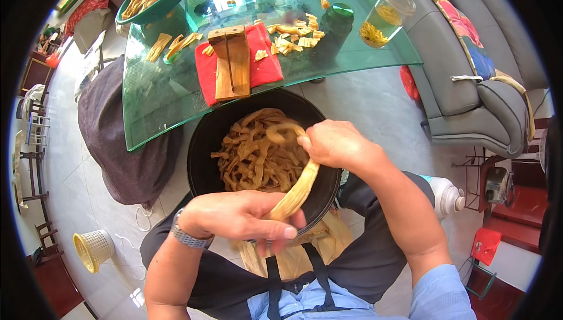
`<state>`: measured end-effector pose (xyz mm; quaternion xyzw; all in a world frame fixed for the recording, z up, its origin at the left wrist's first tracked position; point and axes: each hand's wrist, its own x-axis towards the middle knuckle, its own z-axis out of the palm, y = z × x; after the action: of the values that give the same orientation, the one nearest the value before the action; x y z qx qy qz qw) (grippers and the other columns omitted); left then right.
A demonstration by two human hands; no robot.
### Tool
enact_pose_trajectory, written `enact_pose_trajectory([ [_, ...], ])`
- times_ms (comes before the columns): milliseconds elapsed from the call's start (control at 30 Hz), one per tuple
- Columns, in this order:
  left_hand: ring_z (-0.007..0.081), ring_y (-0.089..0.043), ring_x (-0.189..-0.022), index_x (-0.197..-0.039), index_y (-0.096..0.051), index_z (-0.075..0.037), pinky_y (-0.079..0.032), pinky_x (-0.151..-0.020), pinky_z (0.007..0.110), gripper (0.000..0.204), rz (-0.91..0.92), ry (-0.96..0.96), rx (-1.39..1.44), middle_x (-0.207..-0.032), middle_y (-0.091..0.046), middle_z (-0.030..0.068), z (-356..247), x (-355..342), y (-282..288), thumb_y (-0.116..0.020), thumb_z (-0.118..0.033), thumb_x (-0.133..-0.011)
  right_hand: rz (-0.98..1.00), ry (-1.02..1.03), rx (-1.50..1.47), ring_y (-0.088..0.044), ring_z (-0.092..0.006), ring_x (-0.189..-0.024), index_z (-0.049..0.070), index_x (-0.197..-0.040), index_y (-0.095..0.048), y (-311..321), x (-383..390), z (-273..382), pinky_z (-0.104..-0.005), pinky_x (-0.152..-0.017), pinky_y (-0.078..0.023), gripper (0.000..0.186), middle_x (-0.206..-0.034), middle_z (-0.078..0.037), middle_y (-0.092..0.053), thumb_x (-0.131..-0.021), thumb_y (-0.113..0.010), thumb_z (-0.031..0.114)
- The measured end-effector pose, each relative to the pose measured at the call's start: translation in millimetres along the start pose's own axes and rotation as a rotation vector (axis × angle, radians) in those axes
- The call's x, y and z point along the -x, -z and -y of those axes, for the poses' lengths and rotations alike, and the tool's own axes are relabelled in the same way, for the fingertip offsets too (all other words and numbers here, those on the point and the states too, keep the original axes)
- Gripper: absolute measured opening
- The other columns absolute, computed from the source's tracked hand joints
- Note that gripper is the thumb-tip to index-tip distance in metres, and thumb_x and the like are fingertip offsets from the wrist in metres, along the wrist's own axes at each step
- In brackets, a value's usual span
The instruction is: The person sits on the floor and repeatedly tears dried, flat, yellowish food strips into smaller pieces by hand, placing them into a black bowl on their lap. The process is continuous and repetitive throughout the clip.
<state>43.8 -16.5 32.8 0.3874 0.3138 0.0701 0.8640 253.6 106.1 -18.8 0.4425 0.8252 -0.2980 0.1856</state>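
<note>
A long, pale yellow dried bean-curd strip point(298, 193), looped at its top, lies diagonally over a round black tub point(205, 150) between my knees. My right hand point(334, 144) grips its upper part at the tub's right rim. My left hand point(246, 220), with a metal watch on the wrist, holds the lower end loosely between thumb and fingers. A pile of browner strips point(252, 150) fills the tub. On the glass table point(146, 103) beyond stands a slotted wooden cutter point(231, 68) on a red cloth point(270, 68), beside short cut pieces point(293, 38).
A green bowl of strips point(149, 0) and a glass jar point(386, 18) sit on the table. A dark cloth-covered object point(117, 126) is at left, with a small basket point(91, 249) below. A grey sofa point(446, 74) and white jug point(446, 194) are at right.
</note>
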Motion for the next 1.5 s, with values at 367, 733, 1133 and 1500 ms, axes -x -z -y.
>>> enact_pose_trajectory([
  [367,0.0116,-0.055,-0.055,-0.119,-0.059,-0.003,-0.044,-0.049,0.025,0.03,-0.564,-0.467,0.493,-0.07,-0.055,0.0016,13.6,0.0,22.8,-0.051,-0.031,-0.112,-0.542,0.289,-0.145,-0.072,-0.0386,-0.092,0.002,-0.12,-0.067,-6.9,-15.6,29.7,-0.0484,-0.082,-0.056,0.035,-0.096,-0.02,-0.073,-0.105,-0.055,0.031],
  [733,0.0109,-0.065,-0.086,-0.123,-0.059,-0.001,-0.055,-0.075,0.027,0.035,-0.693,-0.715,0.659,-0.097,-0.066,0.004,26.8,-24.0,43.2,-0.06,-0.032,-0.107,-0.876,1.059,-0.076,-0.062,-0.0212,-0.114,0.016,-0.121,-0.069,-17.3,21.2,68.2,-0.0396,-0.102,-0.046,0.039,-0.123,-0.004,-0.062,-0.083,-0.075,0.016],
  [1133,0.0073,-0.062,-0.067,-0.096,-0.066,-0.007,-0.05,-0.058,0.023,0.018,-0.619,-0.187,-0.086,-0.076,-0.066,0.0005,-6.3,-26.9,10.5,-0.057,-0.02,-0.104,-0.541,0.613,-0.839,-0.069,-0.031,-0.089,0.003,-0.105,-0.075,0.6,29.3,55.4,-0.0399,-0.08,-0.056,0.015,-0.092,-0.012,-0.073,-0.094,-0.074,0.013],
  [1500,0.0107,-0.063,-0.068,-0.099,-0.068,-0.001,-0.052,-0.063,0.027,0.016,-0.727,-0.528,-0.729,-0.08,-0.063,0.0009,22.1,-19.0,26.8,-0.066,-0.017,-0.102,-0.371,0.389,-0.681,-0.067,-0.0437,-0.088,0.003,-0.094,-0.063,-15.5,2.1,45.1,-0.0481,-0.077,-0.053,0.031,-0.09,-0.02,-0.071,-0.108,-0.051,0.028],
])
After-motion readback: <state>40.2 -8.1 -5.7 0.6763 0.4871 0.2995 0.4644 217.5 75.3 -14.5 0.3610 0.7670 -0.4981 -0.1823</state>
